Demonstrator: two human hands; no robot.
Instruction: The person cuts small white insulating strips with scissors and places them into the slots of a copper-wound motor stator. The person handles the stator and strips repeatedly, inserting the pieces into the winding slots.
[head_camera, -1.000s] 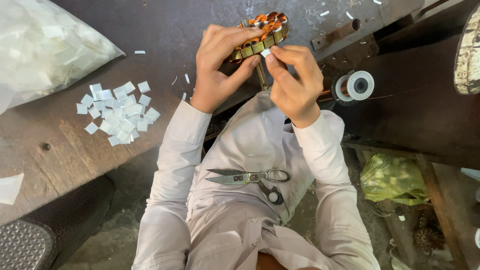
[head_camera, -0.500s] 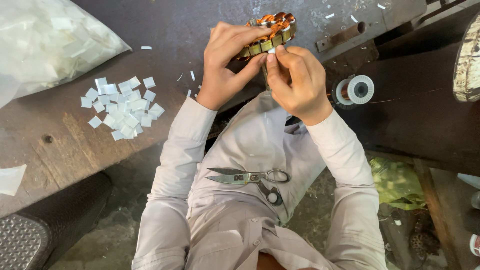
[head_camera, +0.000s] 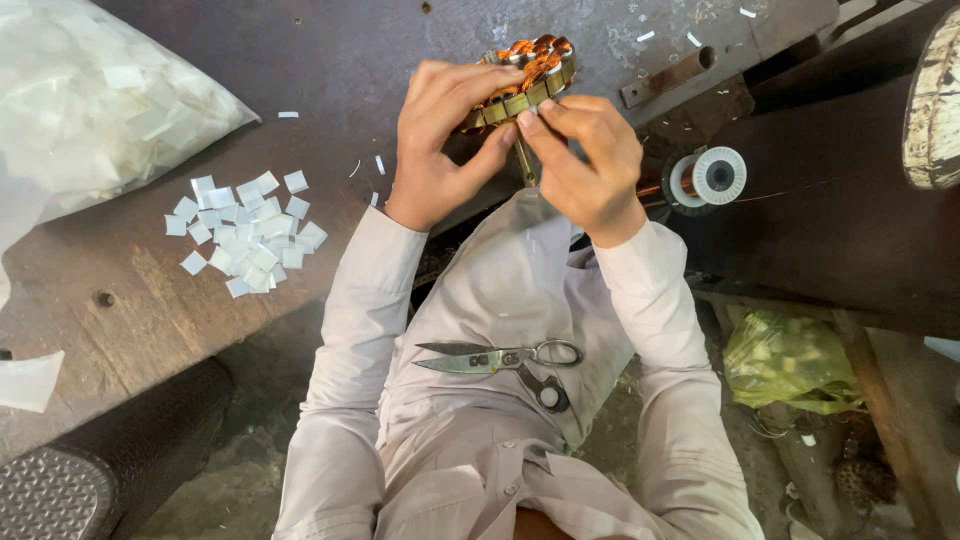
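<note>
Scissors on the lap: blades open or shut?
Slightly open. The scissors lie flat on the person's lap, their two pointed blades splayed into a narrow V towards the left, handles to the right.

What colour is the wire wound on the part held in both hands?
Copper-orange, shiny, on the wound part; the head view shows it best.

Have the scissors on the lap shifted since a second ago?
No. The scissors lie in the same spot on the pale shirt, blades pointing the same way, as in both earlier pictures. Both hands stay up on the copper-wound core.
</note>
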